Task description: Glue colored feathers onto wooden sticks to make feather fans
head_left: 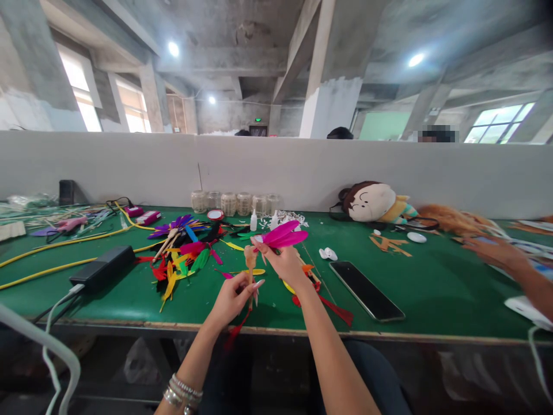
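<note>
My left hand [230, 300] is closed around a thin wooden stick [250, 260], held upright above the table's front edge. The stick has a wider tan top, and a red tassel [237, 333] dangles below it. Pinched in my right hand [286, 266] are bright magenta feathers [286, 233], their tips pointing right and their base ends close to the stick's top. Whether they touch it I cannot tell. Left of my hands lies a pile of loose coloured feathers [171, 276]. Partly behind my right wrist are more feathers and a red tassel [339, 310].
Several glass jars [228, 204] and small white squeeze bottles [253, 220] stand at the back. A phone [367, 291] and white earbuds case [328, 254] lie right. A black power adapter [102, 268] sits left, near yellow cords. Another person's hand [488, 252] works far right, beyond a plush doll bag [371, 202].
</note>
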A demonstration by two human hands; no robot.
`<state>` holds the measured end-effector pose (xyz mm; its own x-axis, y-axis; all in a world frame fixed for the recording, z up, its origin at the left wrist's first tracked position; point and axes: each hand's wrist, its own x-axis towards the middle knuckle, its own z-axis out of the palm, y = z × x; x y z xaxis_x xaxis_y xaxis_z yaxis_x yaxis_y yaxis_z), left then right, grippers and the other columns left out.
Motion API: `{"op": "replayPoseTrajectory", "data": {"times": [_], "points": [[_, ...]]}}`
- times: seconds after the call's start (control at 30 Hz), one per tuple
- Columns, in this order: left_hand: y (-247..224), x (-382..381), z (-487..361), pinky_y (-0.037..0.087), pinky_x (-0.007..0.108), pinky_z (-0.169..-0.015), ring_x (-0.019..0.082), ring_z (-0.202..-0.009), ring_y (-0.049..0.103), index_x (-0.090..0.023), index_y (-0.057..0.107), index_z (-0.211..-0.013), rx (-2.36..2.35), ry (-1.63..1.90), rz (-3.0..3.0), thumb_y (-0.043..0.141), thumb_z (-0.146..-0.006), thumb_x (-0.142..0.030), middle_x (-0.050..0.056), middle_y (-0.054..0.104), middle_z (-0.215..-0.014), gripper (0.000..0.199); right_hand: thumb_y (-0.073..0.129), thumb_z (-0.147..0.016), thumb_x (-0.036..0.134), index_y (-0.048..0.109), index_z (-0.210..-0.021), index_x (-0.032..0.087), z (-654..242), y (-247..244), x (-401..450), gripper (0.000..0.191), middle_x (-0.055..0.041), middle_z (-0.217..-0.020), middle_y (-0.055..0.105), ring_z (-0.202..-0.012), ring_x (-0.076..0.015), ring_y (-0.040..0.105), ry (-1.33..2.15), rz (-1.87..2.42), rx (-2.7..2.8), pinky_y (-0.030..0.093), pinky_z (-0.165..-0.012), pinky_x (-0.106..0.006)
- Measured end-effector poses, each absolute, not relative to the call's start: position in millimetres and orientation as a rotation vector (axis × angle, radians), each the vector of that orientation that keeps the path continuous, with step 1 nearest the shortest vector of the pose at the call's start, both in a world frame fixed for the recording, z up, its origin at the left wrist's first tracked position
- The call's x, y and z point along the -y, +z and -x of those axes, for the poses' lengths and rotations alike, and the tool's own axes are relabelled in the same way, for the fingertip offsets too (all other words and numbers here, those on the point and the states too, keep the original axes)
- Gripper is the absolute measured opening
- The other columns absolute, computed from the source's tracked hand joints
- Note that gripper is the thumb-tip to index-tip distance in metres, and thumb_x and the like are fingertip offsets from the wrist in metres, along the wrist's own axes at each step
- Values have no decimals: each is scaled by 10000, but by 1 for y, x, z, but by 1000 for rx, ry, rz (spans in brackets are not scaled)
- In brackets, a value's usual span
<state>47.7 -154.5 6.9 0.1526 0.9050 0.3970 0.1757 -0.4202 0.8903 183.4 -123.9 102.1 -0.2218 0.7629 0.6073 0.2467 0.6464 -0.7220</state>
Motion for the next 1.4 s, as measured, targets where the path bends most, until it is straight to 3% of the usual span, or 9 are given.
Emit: {"op": "replayPoseTrajectory", "data": {"times": [0.57,0.9,1.4], "points": [[10,156,-48,388,196,-498,85,-507,486,-144,511,-678,-1051,1311,-1741,504,-790,-403,-13,522,-568,283,561,-735,380,506,-540,197,-182,93,117,273,26,-510,521,-511,-108,481,569,795,1756,394,-514,-227],[10,156,-49,391,191,-479,84,-490,494,-151,498,-677,-1035,1309,-1689,516,-774,-423,-28,516,-555,289,571,-719,416,459,-515,182,-184,96,121,330,47,-481,445,-468,-75,411,622,845,1794,348,-475,-205],[11,157,-49,372,189,-487,81,-494,475,-141,514,-667,-1054,1303,-1727,514,-785,-393,-15,517,-555,279,543,-752,348,598,-669,178,-181,92,118,197,-7,-639,618,-645,-147,569,508,832,1780,445,-631,-266]]}}
